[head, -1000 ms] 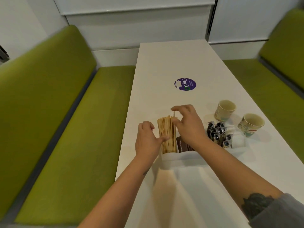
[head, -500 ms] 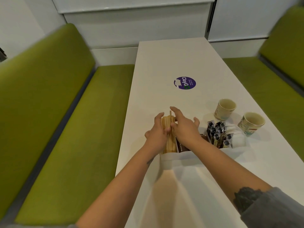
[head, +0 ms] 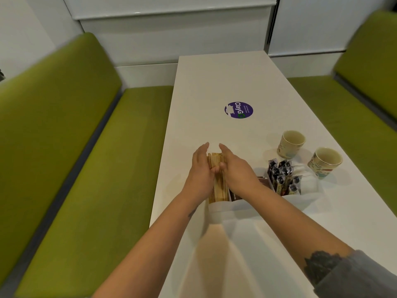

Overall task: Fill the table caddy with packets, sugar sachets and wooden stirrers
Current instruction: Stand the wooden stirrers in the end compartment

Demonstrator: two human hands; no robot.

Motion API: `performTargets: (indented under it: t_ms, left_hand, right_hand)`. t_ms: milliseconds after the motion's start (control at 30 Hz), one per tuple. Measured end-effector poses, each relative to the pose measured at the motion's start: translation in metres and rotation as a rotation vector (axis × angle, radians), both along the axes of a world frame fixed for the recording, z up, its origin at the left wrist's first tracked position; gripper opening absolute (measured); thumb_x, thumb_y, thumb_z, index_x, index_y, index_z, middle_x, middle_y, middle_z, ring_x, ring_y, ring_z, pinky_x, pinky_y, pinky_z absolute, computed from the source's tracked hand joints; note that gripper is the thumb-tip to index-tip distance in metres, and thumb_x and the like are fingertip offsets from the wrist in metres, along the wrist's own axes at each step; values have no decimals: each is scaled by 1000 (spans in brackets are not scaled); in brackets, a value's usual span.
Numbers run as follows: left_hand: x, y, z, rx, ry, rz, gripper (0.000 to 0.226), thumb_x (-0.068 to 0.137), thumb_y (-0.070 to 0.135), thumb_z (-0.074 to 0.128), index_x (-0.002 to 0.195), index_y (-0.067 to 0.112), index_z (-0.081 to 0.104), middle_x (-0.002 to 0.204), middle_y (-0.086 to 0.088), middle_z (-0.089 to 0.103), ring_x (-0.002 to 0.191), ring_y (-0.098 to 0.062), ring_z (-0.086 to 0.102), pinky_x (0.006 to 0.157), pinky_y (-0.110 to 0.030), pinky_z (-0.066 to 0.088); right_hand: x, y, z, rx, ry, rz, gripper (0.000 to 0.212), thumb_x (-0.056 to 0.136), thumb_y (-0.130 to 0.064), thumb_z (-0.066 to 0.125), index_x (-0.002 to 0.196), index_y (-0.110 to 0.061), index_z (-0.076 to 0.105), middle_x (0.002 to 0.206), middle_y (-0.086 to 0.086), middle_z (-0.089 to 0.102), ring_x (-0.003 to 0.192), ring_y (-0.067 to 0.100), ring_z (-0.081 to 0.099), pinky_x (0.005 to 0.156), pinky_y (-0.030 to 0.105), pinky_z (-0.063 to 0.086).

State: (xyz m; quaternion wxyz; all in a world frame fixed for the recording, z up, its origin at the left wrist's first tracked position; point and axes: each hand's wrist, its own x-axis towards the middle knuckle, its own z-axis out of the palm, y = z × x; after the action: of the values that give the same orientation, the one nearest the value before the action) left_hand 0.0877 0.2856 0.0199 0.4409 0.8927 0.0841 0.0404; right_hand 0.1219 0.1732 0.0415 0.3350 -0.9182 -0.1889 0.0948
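A white table caddy (head: 223, 208) stands on the white table near its left edge. Its left compartment holds a thick bundle of wooden stirrers (head: 218, 188) leaning away from me. My left hand (head: 200, 171) presses flat against the bundle's left side and my right hand (head: 235, 169) against its right side, fingers straight, squeezing the stirrers between the palms. Brown sachets (head: 234, 195) sit in the middle compartment, partly hidden by my right wrist. Dark stick packets (head: 282, 177) stand upright in the right compartment.
Two patterned paper cups (head: 291, 144) (head: 324, 162) stand to the right behind the caddy. A round purple sticker (head: 238, 110) lies on the table (head: 225, 78) farther back. Green benches (head: 92, 168) run along both sides of the table.
My right hand let go of a single raised stirrer and both hands closed in flat on either side of the stirrer bundle. The camera tilted slightly.
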Motion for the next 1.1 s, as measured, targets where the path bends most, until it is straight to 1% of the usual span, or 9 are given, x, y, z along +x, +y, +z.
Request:
performTargets:
  t_ms: [100, 200, 433, 533, 700, 800, 900, 1000, 1100]
  left_hand:
    - [-1, -2, 2, 41, -25, -23, 50, 98, 8, 38, 146, 15, 24, 155, 0, 17, 133, -7, 30, 101, -12, 20]
    - [2, -2, 4, 27, -33, -5, 49, 97, 3, 37, 144, 13, 30, 150, -4, 29, 134, -13, 33, 100, -12, 25]
    - [0, 0, 7, -15, 24, -21, 58, 97, 0, 36, 149, 19, 17, 155, 0, 22, 124, 1, 34, 88, 2, 18]
    - [-3, 1, 6, -84, 18, 10, 65, 98, 5, 39, 151, 24, 5, 157, 4, 17, 140, -7, 23, 102, -12, 17]
    - [-11, -1, -1, -93, -51, 84, 60, 99, 5, 38, 150, 21, 11, 158, 3, 13, 143, -10, 18, 115, -22, 18]
    - [-12, -4, 0, -123, -13, 68, 58, 98, 0, 35, 150, 19, 15, 157, 1, 19, 128, 4, 27, 89, 10, 18]
    - [-11, -4, 0, -142, 13, 61, 61, 98, 1, 33, 151, 22, 9, 152, 0, 30, 110, 6, 35, 70, 14, 22]
    - [-15, -4, 5, -124, -2, 73, 64, 100, 8, 36, 150, 27, 2, 153, 3, 28, 118, 3, 38, 88, 4, 23]
    - [-21, -2, 7, -119, -34, 97, 63, 100, 12, 39, 151, 25, 4, 157, 4, 17, 143, -10, 20, 108, -18, 17]
  right_hand:
    - [-4, 2, 3, -1, 13, 12, 53, 97, -9, 32, 148, -21, 24, 140, 9, 50, 124, 26, 49, 96, 29, 39]
    - [-6, 4, 6, -16, -6, 20, 56, 95, -6, 31, 148, -22, 24, 133, 10, 55, 115, 27, 55, 87, 28, 41]
    - [-5, 0, 3, -3, 36, -11, 64, 94, -3, 36, 150, -28, 16, 123, 18, 59, 106, 29, 59, 90, 42, 48]
    - [-6, -3, 1, 19, 39, -45, 66, 97, -10, 42, 151, -29, 9, 122, 18, 59, 102, 30, 60, 89, 41, 48]
    - [-12, -5, -1, -4, -10, -43, 57, 100, -13, 35, 151, -23, 12, 143, 10, 45, 128, 28, 45, 102, 35, 36]
    - [-17, -3, 0, -45, 10, 19, 57, 99, -12, 33, 151, -22, 10, 145, 9, 43, 129, 28, 43, 107, 35, 31]
    - [-19, -2, 2, -46, 28, 26, 60, 99, -13, 32, 151, -25, 6, 138, 10, 49, 125, 29, 47, 106, 37, 35]
    - [-21, -6, 1, -41, -1, 16, 63, 99, -11, 34, 151, -28, 4, 146, 9, 41, 127, 30, 44, 102, 40, 37]
    - [-27, -11, 2, -9, -38, -9, 64, 98, -14, 40, 151, -27, 6, 152, 4, 32, 135, 26, 36, 112, 43, 29]
